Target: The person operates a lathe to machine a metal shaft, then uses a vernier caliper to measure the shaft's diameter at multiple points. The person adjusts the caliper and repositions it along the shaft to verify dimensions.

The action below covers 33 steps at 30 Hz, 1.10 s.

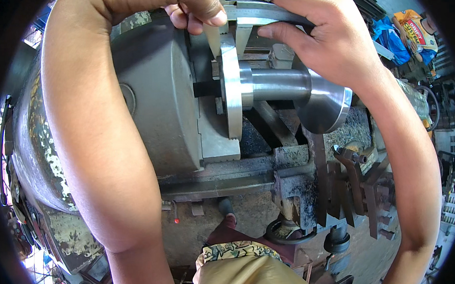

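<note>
A shiny steel spool-shaped workpiece [278,83], with a disc at each end, is held at the lathe chuck [157,99]. Above its left disc [232,91] is a steel vernier caliper [252,12], its two jaws pointing down on either side of that disc's upper edge. My left hand [199,11] is closed at the caliper's left end, thumb and fingertips pinching near the jaw. Around the beam's right part my right hand [324,28] is wrapped, thumb below and fingers above. Whether the jaws touch the disc I cannot tell.
The tool post with its cutting tool [347,159] stands at the right, in front of the workpiece. A black handwheel [290,233] and a red-knobbed lever [177,220] are on the near side. Blue and orange bags [410,35] lie at the far right.
</note>
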Each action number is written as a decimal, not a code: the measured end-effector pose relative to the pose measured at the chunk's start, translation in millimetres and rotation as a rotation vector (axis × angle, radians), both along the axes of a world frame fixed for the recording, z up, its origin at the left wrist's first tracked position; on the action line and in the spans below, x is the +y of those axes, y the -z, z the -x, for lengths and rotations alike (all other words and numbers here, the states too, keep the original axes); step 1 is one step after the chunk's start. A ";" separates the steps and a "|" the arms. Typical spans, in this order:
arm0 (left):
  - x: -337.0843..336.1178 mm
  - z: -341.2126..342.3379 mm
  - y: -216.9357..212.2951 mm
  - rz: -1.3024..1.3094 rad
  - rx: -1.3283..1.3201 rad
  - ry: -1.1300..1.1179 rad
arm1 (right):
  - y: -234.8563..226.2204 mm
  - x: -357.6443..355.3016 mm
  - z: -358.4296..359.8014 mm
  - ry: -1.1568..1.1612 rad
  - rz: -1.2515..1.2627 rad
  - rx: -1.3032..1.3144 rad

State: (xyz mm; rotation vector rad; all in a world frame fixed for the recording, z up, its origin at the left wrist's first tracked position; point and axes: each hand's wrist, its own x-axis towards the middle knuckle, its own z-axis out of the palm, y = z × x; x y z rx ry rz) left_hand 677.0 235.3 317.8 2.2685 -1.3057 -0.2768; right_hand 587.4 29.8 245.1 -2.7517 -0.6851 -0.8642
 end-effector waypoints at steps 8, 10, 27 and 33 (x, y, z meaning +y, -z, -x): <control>-6.6 -18.0 -12.8 -0.222 0.128 -0.046 | -2.1 0.0 3.1 0.054 0.051 -0.007; -5.8 -16.7 -14.3 -0.205 0.145 0.006 | -3.4 -2.1 2.7 0.000 0.010 -0.035; -12.9 -2.6 -12.8 -0.178 0.038 -0.165 | 1.8 -3.5 0.7 0.012 -0.001 -0.017; -11.7 5.3 -6.5 -0.084 -0.025 -0.120 | 5.1 -3.3 -1.7 -0.027 -0.067 -0.019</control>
